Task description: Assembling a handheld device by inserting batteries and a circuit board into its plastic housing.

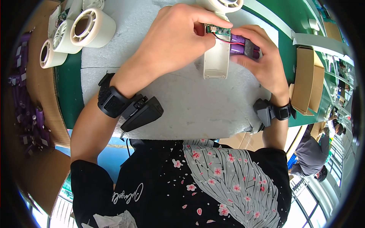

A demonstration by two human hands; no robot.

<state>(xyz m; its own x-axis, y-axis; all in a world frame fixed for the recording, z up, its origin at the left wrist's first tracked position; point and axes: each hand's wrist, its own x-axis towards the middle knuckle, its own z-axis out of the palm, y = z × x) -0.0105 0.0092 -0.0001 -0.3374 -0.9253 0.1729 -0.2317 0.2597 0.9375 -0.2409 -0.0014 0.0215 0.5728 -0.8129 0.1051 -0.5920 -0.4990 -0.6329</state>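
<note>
A white plastic housing [216, 62] with a hollow, open handle lies on the grey foam sheet; its round head [222, 4] is cut off by the top edge. A small green circuit board [219, 31] sits at the upper part of the handle. My left hand [175, 40] pinches around that board, index finger at its upper edge, thumb at its lower left; the other fingers are mostly hidden. Beside the handle, my right hand [264, 57] grips a purple battery pack [237, 48] with a dark band between thumb and fingers. Red and black wires run from board to pack.
Several white round fan-like housings [93, 28] stand at the upper left. A carton of purple battery packs [32, 114] is at far left. An open cardboard box [304, 81] stands to the right on the green table [68, 91]. Another person [313, 148] is farther right.
</note>
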